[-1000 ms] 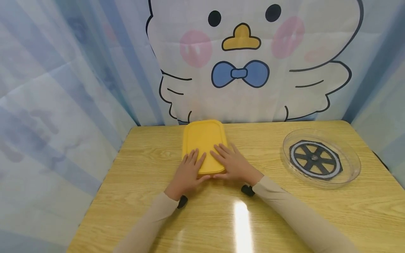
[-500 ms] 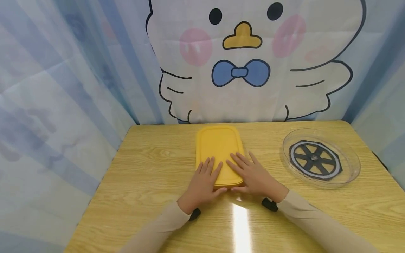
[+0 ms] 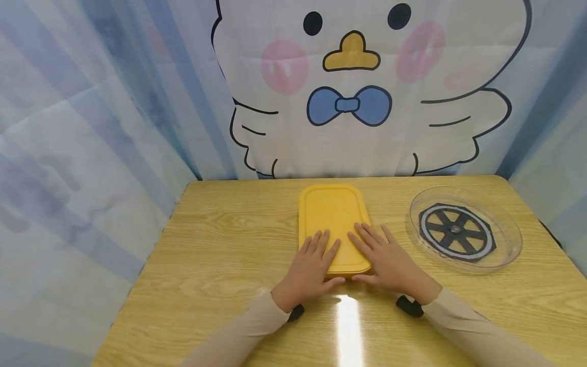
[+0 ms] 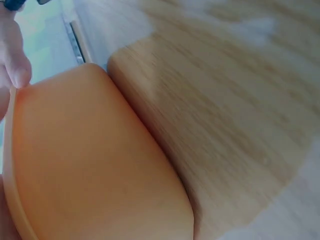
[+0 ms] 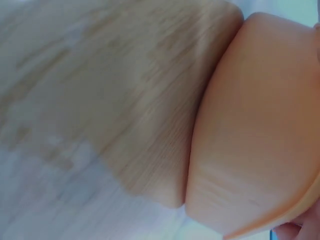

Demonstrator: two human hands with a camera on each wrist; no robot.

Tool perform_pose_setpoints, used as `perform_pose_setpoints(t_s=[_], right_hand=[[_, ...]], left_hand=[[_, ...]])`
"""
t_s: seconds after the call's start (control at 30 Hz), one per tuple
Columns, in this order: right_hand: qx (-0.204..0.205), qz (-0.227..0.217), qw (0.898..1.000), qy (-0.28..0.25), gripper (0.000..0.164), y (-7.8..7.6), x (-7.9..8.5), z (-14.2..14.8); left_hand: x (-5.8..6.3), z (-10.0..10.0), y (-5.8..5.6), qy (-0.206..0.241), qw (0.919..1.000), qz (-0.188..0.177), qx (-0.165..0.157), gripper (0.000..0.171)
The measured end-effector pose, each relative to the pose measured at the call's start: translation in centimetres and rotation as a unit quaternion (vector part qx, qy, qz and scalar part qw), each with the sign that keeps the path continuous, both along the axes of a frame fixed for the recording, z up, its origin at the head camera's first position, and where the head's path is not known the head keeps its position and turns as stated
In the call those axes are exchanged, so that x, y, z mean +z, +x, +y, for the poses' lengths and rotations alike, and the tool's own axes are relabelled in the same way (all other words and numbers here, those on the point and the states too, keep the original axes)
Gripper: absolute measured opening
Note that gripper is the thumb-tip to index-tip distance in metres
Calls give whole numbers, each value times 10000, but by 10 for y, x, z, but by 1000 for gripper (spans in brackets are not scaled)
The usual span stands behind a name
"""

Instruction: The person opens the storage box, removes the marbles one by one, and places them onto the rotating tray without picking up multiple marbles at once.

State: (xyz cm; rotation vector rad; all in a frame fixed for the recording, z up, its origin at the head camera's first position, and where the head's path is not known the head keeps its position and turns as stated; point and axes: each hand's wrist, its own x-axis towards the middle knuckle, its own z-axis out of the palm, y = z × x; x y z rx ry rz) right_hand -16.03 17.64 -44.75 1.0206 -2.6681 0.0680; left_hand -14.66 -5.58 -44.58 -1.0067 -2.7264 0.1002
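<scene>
It's a curtained-off spot, folks: bird-print curtain (image 3: 348, 148) up at twelve, blue-and-white drape (image 3: 91, 153) at ten, second drape (image 3: 561, 153) at two, wood-grain surface (image 3: 220, 255) between! Home or studio? Can't tell.

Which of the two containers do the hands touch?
The yellow box: the left hand and right hand rest on it, while the clear round dish sits untouched.

Clear dish (image 3: 508, 235): right | Black spoked disc (image 3: 455, 229): within dish outline | Wood-grain table (image 3: 220, 265): beneath dish | Printed curtain (image 3: 344, 148): far side
</scene>
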Motion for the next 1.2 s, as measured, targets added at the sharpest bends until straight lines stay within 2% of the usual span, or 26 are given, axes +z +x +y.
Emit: perform_pose_setpoints(t_s=[0.07, 0.13, 0.3, 0.4, 0.47, 0.57, 0.7, 0.8, 0.9, 1.1, 1.2], right_hand=[[-245, -161, 9996, -34, 100, 1, 0, 4], [-502, -349, 9981, -79, 107, 2, 0, 7], [-881, -573, 9943, -201, 115, 3, -3, 14], [-947, -611, 9934, -210, 114, 4, -6, 15], [-967, -653, 9930, -183, 113, 4, -7, 16], [-978, -707, 9926, -135, 111, 5, -8, 17], [-986, -765, 9921, -94, 109, 5, -8, 17], [-990, -905, 9909, -108, 109, 5, -6, 16], [-992, -1050, 9893, -188, 108, 6, -5, 15], [-853, -859, 9923, -258, 104, 4, -7, 17], [-861, -845, 9925, -192, 106, 4, -7, 17]], left_hand=[[2, 1, 0, 22, 9994, 280, -205, 76], [5, 2, -1, 136, 9962, 707, -484, 70], [9, 3, -1, 427, 9773, 1777, -1076, 38], [10, 4, 0, 419, 9688, 2122, -1209, 24], [11, 4, 2, 367, 9666, 2219, -1226, 20], [12, 5, 4, 300, 9666, 2252, -1185, 18], [15, 7, 5, 417, 9712, 2083, -1081, 15], [17, 8, 5, 727, 9750, 1829, -1035, 12], [21, 8, 6, 1235, 9757, 1509, -1002, 10], [36, 5, 6, 2211, 9649, 1139, -843, 16], [47, 1, 2, 2852, 9514, 903, -730, 17]])
